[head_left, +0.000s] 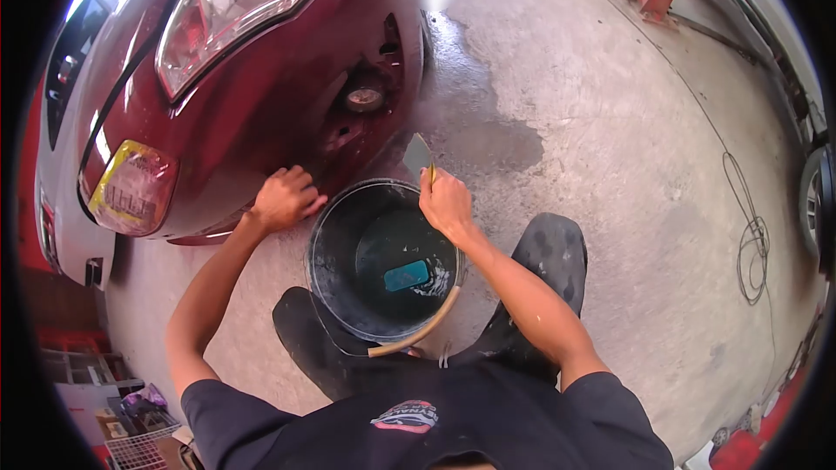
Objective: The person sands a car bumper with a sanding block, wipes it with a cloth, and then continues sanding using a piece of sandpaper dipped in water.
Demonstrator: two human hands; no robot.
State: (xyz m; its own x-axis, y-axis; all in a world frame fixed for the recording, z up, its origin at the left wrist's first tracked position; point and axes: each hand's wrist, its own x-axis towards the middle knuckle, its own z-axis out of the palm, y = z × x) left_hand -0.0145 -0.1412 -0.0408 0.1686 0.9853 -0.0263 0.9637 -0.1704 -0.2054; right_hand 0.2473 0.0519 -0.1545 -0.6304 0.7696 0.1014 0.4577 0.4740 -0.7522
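Observation:
My right hand (pixel 448 203) pinches a flat grey piece with a yellow edge (pixel 418 155), its pointed end up, over the right rim of a black bucket (pixel 315 252). Inside the bucket, a teal block (pixel 407 276) sits in dark water. My left hand (pixel 287 198) is loosely curled at the bucket's left rim, close to the lower edge of the dark red car bumper (pixel 261 152); nothing shows in its fingers. The bucket stands between my knees, its handle with a tan grip (pixel 418 331) lying toward me.
A headlight (pixel 239 13), a round fog lamp (pixel 364 100) and a yellow-taped lamp (pixel 133 190) are on the car front. Wet concrete (pixel 492 144) lies beyond the bucket. A coiled cable (pixel 753 248) is on the right, near another vehicle's wheel (pixel 814 200). A wire basket (pixel 144 450) stands lower left.

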